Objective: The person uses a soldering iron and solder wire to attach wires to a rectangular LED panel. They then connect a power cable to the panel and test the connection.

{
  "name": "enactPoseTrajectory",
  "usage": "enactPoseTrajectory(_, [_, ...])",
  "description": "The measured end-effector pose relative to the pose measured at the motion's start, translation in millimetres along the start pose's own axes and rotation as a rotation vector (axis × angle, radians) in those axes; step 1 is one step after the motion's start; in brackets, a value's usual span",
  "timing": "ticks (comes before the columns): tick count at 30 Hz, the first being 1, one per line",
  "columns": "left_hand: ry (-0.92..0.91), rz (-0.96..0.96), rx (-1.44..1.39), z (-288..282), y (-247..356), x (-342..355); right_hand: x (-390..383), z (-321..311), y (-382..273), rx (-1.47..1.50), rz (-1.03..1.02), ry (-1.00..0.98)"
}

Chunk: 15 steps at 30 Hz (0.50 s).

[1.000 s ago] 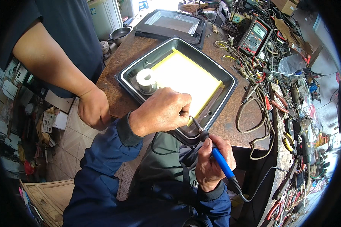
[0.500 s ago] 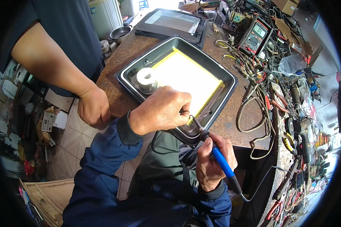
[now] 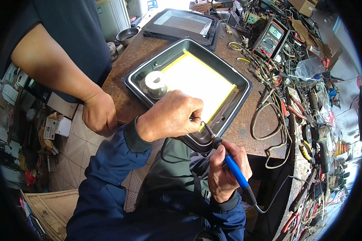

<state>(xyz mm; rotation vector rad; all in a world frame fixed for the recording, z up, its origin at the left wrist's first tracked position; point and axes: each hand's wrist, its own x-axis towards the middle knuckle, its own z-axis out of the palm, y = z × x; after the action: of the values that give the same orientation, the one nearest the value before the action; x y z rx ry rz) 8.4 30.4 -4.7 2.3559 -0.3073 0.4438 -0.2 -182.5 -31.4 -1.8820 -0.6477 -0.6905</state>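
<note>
My right hand [image 3: 229, 172] grips a blue-handled soldering iron [image 3: 237, 170], its metal tip at the lower right edge of a bright white panel with a yellow border [image 3: 201, 80]. The panel lies inside a black tray-like housing [image 3: 240, 98] on the bench. My left hand [image 3: 171, 114] is closed in a pinch beside the iron's tip, over the panel's lower edge; what its fingertips hold is hidden, perhaps a thin wire. A spool of solder wire [image 3: 155, 85] stands in the housing's left corner, just above my left hand.
A co-worker's hand [image 3: 98, 114] hangs at the bench's left edge [image 3: 116, 76]. Behind the housing lies a black lid-like part with a clear window [image 3: 181, 26]. A multimeter [image 3: 271, 38], tangled cables [image 3: 269, 124], pliers and tools crowd the right side. A pan [image 3: 128, 35] sits back left.
Very little differs over the last second. My left hand has shifted very slightly up, while the iron's tip stays at the panel's edge.
</note>
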Motion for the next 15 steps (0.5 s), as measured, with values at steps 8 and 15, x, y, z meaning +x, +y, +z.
enactPoseTrajectory(8, [-0.001,-0.010,0.013,-0.2,1.4,0.3,2.3,-2.3,-4.5,-0.012,0.015,-0.033])
enactPoseTrajectory(15, [0.012,-0.009,0.023,1.0,0.8,-0.4,2.8,-1.5,-3.9,0.001,-0.003,-0.029])
